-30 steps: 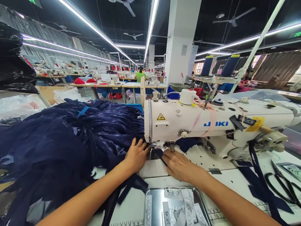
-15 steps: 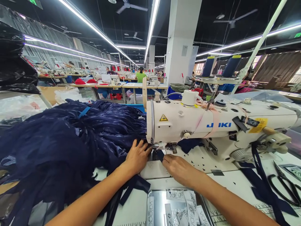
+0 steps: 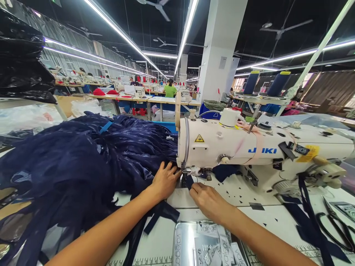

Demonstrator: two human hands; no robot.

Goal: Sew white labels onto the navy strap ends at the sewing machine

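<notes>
A white JUKI sewing machine (image 3: pixel 249 147) stands across the table, its presser foot (image 3: pixel 185 175) at the left end. My left hand (image 3: pixel 163 181) lies flat on the navy fabric pile (image 3: pixel 77 162), fingers spread just left of the foot. My right hand (image 3: pixel 208 201) pinches a small navy fabric piece (image 3: pixel 189 181) right at the foot, fingertips touching it. The needle itself is hidden behind the fabric and machine head.
A metal tray (image 3: pixel 180 240) of white woven labels sits at the table's front edge. Black scissors (image 3: pixel 337 225) and navy strips (image 3: pixel 307 214) lie at right. Two blue thread cones (image 3: pixel 277 84) stand behind the machine. Other people work at tables farther back.
My right hand has slid slightly left toward the presser foot. My head has tipped a little, shifting the whole scene right and down. The left hand stays on the fabric.
</notes>
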